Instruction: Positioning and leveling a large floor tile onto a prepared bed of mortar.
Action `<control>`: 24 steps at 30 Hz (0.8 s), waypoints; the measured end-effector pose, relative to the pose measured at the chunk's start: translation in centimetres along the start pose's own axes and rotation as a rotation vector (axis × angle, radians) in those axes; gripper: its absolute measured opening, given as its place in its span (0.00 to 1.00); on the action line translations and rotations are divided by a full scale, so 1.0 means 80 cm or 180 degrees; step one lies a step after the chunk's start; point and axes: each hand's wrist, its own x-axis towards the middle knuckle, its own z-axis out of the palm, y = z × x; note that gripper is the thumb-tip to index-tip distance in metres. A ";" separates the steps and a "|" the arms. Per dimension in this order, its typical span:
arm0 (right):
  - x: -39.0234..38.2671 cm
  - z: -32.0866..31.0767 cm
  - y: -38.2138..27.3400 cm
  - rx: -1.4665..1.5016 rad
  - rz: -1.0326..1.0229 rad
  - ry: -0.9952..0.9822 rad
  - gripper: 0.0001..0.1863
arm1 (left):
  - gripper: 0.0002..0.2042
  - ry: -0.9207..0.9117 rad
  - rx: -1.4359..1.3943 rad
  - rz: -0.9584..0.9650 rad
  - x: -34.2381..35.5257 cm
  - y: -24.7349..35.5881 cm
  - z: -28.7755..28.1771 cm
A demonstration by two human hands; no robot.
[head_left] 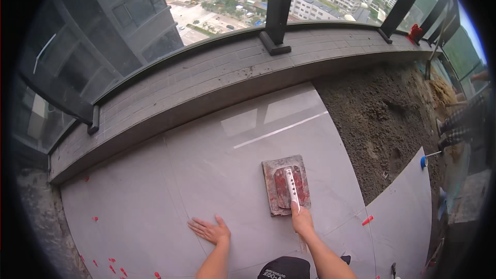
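Observation:
My right hand (302, 220) is closed round the pale, dotted handle of a tile vibrator (285, 185). Its red body sits on a worn square base, which rests on a large glossy grey floor tile (320, 163). To the left, my left hand (211, 231) lies flat on the tiled surface, fingers stretched, near a thin joint (178, 191) between two tiles. A red tile-levelling wedge (367, 220) stands at the joint to the right of my right forearm.
Several red wedges (123, 272) lie at lower left. Dark loose mortar (382, 119) borders the tile on the right, beside another tile (405, 212) with a blue round object (424, 162). A low ledge (206, 80) with glass runs behind. Another person's checked clothing (462, 119) shows far right.

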 end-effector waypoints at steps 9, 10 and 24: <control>-0.013 -0.132 -0.268 0.1588 -0.0866 -0.1164 0.29 | 0.51 -0.0123 -0.0466 0.0006 0.006 -0.006 -0.019; -0.022 -0.152 -0.286 0.1687 -0.1200 -0.1072 0.28 | 0.51 -0.0151 -0.0409 0.0052 0.007 -0.005 -0.020; -0.007 0.007 -0.363 0.0246 -0.0896 -0.1701 0.34 | 0.52 -0.0365 -0.0435 0.0100 0.014 -0.007 -0.030</control>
